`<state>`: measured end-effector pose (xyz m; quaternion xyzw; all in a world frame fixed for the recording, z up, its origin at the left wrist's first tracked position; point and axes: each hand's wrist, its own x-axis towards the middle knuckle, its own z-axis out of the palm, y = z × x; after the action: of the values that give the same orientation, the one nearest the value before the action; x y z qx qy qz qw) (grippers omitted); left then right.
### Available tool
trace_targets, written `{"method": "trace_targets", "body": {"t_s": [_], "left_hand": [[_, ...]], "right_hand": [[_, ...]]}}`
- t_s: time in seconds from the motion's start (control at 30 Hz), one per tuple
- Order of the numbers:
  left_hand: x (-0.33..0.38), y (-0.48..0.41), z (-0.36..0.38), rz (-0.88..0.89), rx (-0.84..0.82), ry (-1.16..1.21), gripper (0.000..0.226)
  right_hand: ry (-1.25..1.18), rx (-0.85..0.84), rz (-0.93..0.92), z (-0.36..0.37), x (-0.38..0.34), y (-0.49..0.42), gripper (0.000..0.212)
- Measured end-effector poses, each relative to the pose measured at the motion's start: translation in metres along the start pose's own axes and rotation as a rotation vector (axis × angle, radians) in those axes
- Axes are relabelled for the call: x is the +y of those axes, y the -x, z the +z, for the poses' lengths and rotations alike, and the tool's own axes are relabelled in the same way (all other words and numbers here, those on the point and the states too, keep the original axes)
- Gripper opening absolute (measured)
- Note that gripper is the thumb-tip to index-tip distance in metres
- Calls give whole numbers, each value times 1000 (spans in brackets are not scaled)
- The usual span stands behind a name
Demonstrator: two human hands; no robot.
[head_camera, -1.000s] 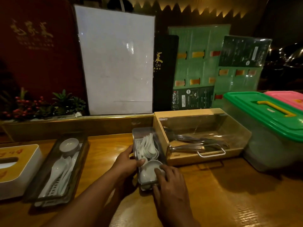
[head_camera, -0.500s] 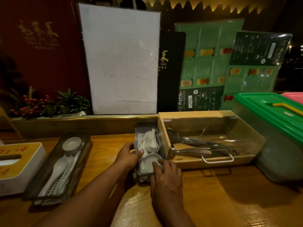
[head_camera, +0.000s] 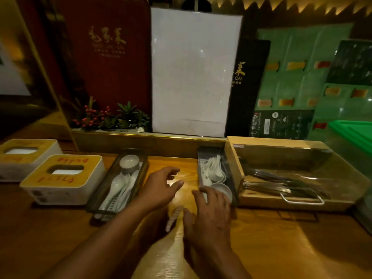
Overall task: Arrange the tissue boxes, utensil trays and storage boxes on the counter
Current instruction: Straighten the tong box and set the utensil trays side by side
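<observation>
Dim, warm-lit wooden counter (head_camera: pixel 261 248) w/ a raised gold ledge along the back, where menus lean: a red one (head_camera: pixel 108 57), a white laminated sheet (head_camera: pixel 193 73), green ones (head_camera: pixel 298 81) further right. Landmark = the narrow utensil tray (head_camera: pixel 216 174) near centre, holding white spoons and a small white dish at its near end. Touching its right side sits a wooden box w/ clear lid (head_camera: pixel 281 172), metal utensils inside; a green-lidded storage box (head_camera: pixel 354 135) is beyond that, at the frame's right edge. Well left of the landmark tray lies a second utensil tray (head_camera: pixel 118 184), angled, also w/ white spoons and a small cup at its far end. Just left of that one, a yellow-topped tissue box (head_camera: pixel 62 180), and another tissue box (head_camera: pixel 26 156) behind and further left. Left hand (head_camera: pixel 159 190) hovers over bare counter betw. the two trays, fingers spread wide, loosely curled, holding nothing; apart from both trays. Right hand (head_camera: pixel 209 216) lies at the near end of the landmark tray, open and flat-ish, fingertips resting on the tray's near left rim beside the white dish, thumb splayed to the left; not gripping anything. Small red-berry plant decoration (head_camera: pixel 112 117) sits on the ledge, back-left of the landmark tray.
</observation>
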<state>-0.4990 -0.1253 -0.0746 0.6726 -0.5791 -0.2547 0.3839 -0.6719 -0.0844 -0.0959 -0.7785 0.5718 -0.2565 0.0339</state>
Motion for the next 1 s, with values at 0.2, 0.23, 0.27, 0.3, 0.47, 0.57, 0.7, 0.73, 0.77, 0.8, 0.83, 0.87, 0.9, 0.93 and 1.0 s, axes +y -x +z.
{"method": "trace_targets", "body": {"t_s": [0.2,0.23,0.27,0.3,0.47,0.57,0.7,0.73,0.77,0.8,0.83,0.87,0.9,0.93,1.0], "left_hand": [[-38,19,-91,38,201,-176,42],[-48,20,-101,32,226,-195,45],[-57,20,-110,14,238,-208,48],[-65,21,-116,-7,244,-221,52],[-99,18,-123,-28,209,-193,60],[-107,14,-116,-32,162,-134,60],[-107,12,-95,-100,13,112,63],[-105,11,-88,-105,-4,140,66],[-103,10,-82,-110,-12,160,69],[-99,9,-76,-124,-13,172,73],[-96,7,-72,-143,-17,196,78],[-93,4,-68,-164,-19,227,84],[-92,0,-64,-180,-21,257,88],[-92,-5,-60,-193,-23,281,88],[-92,-15,-53,-211,-33,321,81]], "right_hand": [[-262,-266,-154,35,-97,-1,70],[-263,-307,-150,43,-110,-1,77],[-243,-341,-154,49,-122,-2,83],[-205,-359,-173,55,-131,-2,86],[-40,-235,-211,71,-136,-3,62],[5,-128,-156,69,-117,0,53],[88,-58,-57,56,-93,6,53],[104,-63,-34,52,-90,7,53],[106,-76,-6,47,-86,9,53],[100,-83,28,44,-80,10,53],[95,-80,68,39,-75,11,54],[98,-69,110,34,-69,12,55],[104,-52,148,29,-61,12,58],[111,-29,180,25,-52,12,63],[141,-9,238,16,-33,8,74]]}}
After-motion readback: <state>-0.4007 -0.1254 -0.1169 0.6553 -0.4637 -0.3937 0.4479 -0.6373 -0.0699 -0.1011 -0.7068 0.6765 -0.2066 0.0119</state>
